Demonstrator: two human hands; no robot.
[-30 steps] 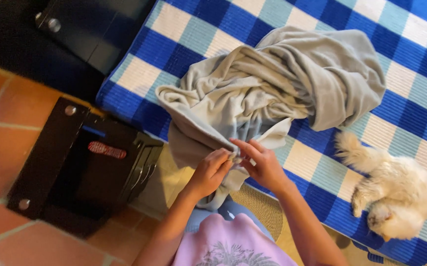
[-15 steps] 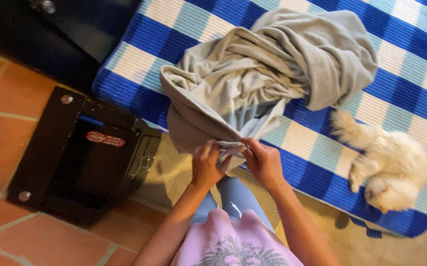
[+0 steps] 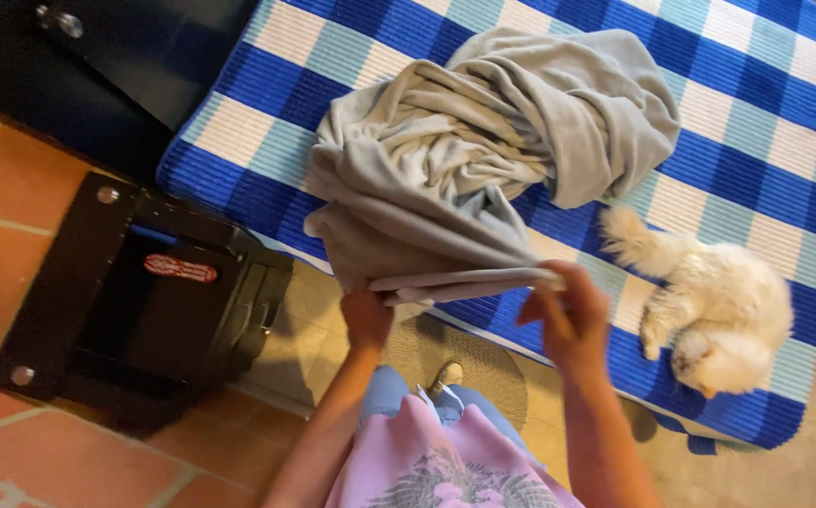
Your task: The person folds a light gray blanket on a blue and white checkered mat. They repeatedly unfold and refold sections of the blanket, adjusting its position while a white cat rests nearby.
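Both hands, left hand (image 3: 367, 318) and right hand (image 3: 570, 315), are pinching the grey fleece blanket (image 3: 483, 160) along its hem at six o'clock; soft, light and floppy, it is lying bunched on the checked bedspread (image 3: 765, 122).

A single head-worn camera looks steeply down from close above the person's own arms, facing forward over the edge of the checked bed (image 3: 756, 122), with the tiled floor (image 3: 13, 188) filling the left side.
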